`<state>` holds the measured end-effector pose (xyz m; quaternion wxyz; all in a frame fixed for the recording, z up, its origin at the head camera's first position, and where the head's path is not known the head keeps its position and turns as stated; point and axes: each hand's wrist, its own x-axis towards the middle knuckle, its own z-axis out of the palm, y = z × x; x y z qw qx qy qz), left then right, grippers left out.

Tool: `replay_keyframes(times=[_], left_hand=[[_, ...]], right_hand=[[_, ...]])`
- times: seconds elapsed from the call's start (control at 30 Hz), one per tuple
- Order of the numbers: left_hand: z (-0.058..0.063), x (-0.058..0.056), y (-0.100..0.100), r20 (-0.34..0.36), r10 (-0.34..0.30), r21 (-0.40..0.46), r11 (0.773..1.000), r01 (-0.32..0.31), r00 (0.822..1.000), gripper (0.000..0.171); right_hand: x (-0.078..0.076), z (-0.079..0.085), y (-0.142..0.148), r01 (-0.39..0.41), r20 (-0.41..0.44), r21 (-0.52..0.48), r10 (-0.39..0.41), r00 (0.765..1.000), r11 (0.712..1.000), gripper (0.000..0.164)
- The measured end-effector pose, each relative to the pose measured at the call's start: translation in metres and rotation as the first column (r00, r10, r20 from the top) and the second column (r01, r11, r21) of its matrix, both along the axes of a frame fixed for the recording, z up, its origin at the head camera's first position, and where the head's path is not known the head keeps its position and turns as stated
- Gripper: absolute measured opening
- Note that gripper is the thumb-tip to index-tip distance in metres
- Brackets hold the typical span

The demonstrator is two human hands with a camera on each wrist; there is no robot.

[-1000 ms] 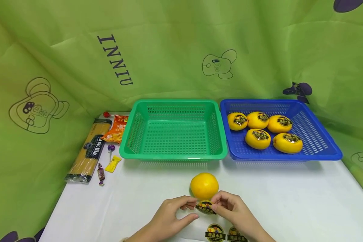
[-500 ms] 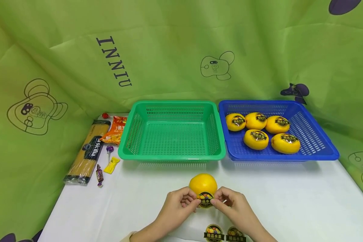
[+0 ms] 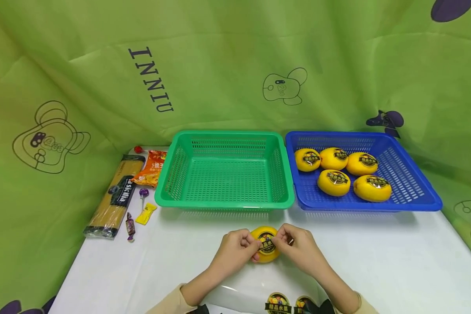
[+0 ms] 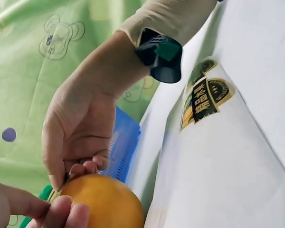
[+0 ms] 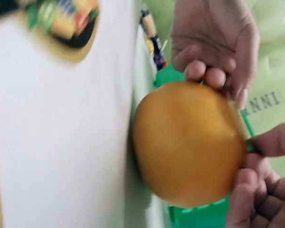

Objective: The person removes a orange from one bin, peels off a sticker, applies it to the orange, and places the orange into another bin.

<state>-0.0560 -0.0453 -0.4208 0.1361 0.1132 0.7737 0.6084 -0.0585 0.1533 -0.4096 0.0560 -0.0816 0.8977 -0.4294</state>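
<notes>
A round black-and-gold label sticker [image 3: 267, 243] lies over the upper face of a yellow fruit [image 3: 267, 258] on the white table. My left hand [image 3: 236, 252] pinches the sticker's left edge between thumb and forefinger. At its right edge, my right hand [image 3: 298, 249] pinches it the same way. Both wrist views show the bare side of the fruit [image 5: 187, 142], with fingertips close against it. Whether the sticker's middle touches the skin is hidden. Nearer me lies a glossy backing sheet [image 3: 255, 293] bearing two more stickers [image 3: 278, 302].
A green basket [image 3: 224, 204] stands behind the fruit. Right of it, a blue basket [image 3: 412, 203] holds several stickered yellow fruits [image 3: 333, 182]. At left lie a pasta packet [image 3: 115, 196], an orange snack bag [image 3: 151, 168], wrapped candies [image 3: 146, 213] and lollipops [image 3: 143, 192].
Both hands have moved forward, carrying the sticker from in front of the fruit onto its upper face. My left hand, with thumb and forefinger apart a second ago, now pinches the sticker's left edge.
</notes>
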Motion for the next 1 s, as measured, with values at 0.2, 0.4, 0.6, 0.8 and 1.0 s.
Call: replay_keyframes(times=[0.2, 0.4, 0.6, 0.8, 1.0], left_hand=[[-0.005, -0.006, -0.004, -0.086, -0.009, -0.185, 0.983, -0.007, 0.996, 0.027], [-0.004, 0.000, -0.002, -0.502, -0.005, -0.309, 0.935, -0.174, 0.865, 0.025], [-0.009, -0.004, 0.005, -0.532, -0.163, -0.395, 0.916, -0.073, 0.831, 0.049], [-0.019, -0.008, 0.003, -0.473, -0.168, -0.322, 0.947, 0.008, 0.865, 0.053], [-0.024, -0.011, 0.000, -0.440, -0.154, -0.248, 0.968, 0.046, 0.885, 0.054]], right_hand=[[-0.007, -0.004, 0.001, 0.020, 0.092, -0.028, -0.018, 0.996, 0.999, 0.024], [-0.007, -0.004, 0.001, 0.054, 0.129, -0.062, -0.045, 0.991, 0.997, 0.029], [-0.004, -0.014, 0.004, -0.005, -0.102, -0.114, -0.007, 0.995, 0.994, 0.022], [-0.003, -0.029, 0.011, -0.127, -0.373, 0.007, 0.121, 0.920, 0.992, 0.036], [-0.007, -0.039, 0.014, -0.161, -0.472, 0.044, 0.163, 0.866, 0.986, 0.039]])
